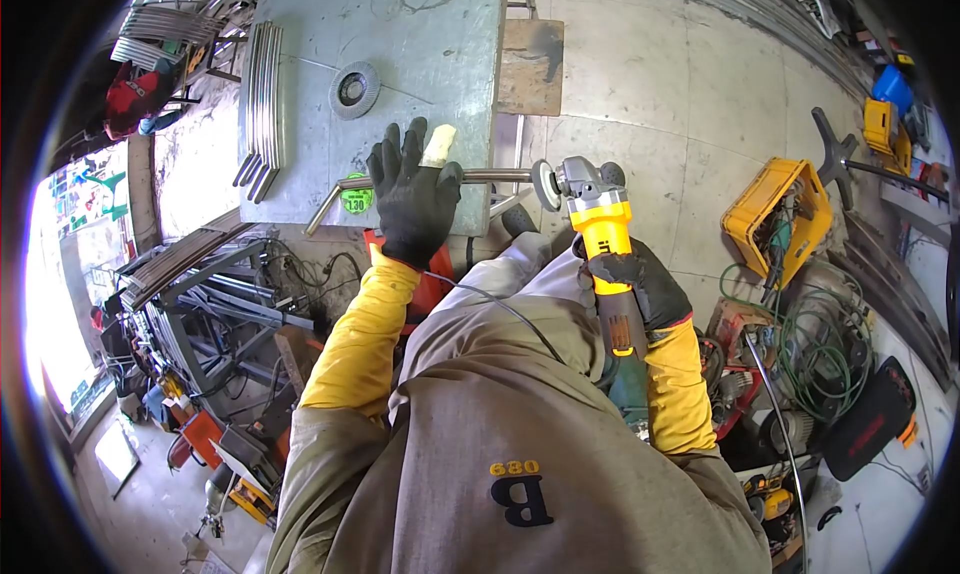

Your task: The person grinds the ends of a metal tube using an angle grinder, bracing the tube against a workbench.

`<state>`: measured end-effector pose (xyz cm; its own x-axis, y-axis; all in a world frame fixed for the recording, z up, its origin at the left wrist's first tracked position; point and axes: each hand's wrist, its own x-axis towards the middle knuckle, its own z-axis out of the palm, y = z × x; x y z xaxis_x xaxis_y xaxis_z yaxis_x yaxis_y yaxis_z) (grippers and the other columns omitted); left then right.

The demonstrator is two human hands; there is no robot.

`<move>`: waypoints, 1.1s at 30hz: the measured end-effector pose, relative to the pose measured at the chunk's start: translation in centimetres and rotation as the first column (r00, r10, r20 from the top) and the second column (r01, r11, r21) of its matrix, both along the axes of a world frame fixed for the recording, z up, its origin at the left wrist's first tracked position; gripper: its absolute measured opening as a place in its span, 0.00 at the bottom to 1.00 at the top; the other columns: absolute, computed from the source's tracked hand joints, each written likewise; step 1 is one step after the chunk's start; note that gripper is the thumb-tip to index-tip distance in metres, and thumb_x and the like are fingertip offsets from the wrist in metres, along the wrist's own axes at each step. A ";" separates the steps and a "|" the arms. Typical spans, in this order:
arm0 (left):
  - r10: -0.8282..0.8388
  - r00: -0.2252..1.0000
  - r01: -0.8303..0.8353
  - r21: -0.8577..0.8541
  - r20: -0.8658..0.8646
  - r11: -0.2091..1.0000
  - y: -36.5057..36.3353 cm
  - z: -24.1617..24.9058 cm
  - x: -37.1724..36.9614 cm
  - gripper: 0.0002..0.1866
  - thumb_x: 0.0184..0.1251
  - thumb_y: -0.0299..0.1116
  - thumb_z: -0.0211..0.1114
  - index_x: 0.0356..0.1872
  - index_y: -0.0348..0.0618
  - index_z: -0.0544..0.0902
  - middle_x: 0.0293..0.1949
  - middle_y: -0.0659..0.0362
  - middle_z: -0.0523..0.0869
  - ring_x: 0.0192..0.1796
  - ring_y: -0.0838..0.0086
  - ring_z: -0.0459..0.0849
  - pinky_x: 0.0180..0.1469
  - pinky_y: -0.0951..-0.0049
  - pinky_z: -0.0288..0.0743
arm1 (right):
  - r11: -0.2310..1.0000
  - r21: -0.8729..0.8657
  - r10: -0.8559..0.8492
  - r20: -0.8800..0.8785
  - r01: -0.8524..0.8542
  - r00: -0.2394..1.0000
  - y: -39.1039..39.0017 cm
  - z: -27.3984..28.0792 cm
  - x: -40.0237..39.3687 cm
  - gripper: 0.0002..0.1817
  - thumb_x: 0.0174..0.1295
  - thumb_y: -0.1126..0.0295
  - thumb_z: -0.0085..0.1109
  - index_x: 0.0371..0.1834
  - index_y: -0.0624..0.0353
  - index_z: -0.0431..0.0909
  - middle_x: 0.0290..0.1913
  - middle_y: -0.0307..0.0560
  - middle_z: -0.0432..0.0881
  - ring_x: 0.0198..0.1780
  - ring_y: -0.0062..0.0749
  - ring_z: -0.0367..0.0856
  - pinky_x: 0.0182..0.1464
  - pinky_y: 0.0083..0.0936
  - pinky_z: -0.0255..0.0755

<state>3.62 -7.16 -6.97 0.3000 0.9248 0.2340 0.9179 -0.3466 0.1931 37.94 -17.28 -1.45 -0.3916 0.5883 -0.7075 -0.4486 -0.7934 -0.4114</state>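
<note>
My left hand (412,196), in a black glove, lies palm down across a thin metal tube (490,176) at the table's near edge. Its fingers are stretched forward, and a cream-coloured covering (438,146) shows at the index finger. Beside that hand is a round green piece marked 1.30 (356,196). My right hand (650,282), also gloved, is wrapped around the body of a yellow and grey angle grinder (602,232). The grinder's disc (545,185) is right at the tube's right end. A bent end of tube (322,211) sticks out left of my left hand.
On the blue-grey table (300,4) lie a flap disc (355,89) and a row of metal tubes (264,104). A yellow crate (778,219) and a coiled green hose (815,339) are at right. Metal frames (215,309) crowd the left. A cable (500,304) crosses my apron.
</note>
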 end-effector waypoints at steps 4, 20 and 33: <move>-0.002 1.000 0.002 0.015 -0.029 1.000 0.7 0.1 0.3 0.26 0.82 0.45 0.65 0.71 0.41 0.88 0.84 0.43 0.75 0.85 0.29 0.66 0.86 0.26 0.53 | 1.000 -0.007 0.014 0.000 -0.014 1.000 -0.2 0.3 0.2 0.28 0.71 0.59 0.78 0.68 0.63 0.84 0.43 0.43 0.91 0.38 0.26 0.91 0.42 0.28 0.89; 0.033 0.999 -0.033 0.012 -0.031 0.999 -0.5 -0.1 0.5 0.26 0.83 0.46 0.65 0.73 0.45 0.86 0.85 0.45 0.73 0.86 0.31 0.65 0.86 0.26 0.53 | 1.000 0.004 0.020 0.045 -0.021 0.999 0.2 -0.2 0.5 0.29 0.71 0.55 0.78 0.67 0.61 0.84 0.42 0.40 0.90 0.37 0.25 0.90 0.41 0.26 0.87; 0.005 1.000 -0.005 0.031 0.001 1.000 -0.4 0.1 0.6 0.26 0.81 0.45 0.66 0.71 0.40 0.87 0.85 0.45 0.73 0.85 0.31 0.66 0.86 0.26 0.54 | 0.985 0.105 0.115 0.195 -0.137 0.974 0.8 -0.5 1.1 0.30 0.68 0.55 0.79 0.67 0.62 0.85 0.45 0.40 0.91 0.43 0.25 0.89 0.48 0.26 0.84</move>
<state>4.27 -7.59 -6.88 0.2947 0.9188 0.2626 0.9196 -0.3474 0.1835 39.08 -16.50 -1.90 -0.3343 0.6255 -0.7050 -0.2541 -0.7801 -0.5717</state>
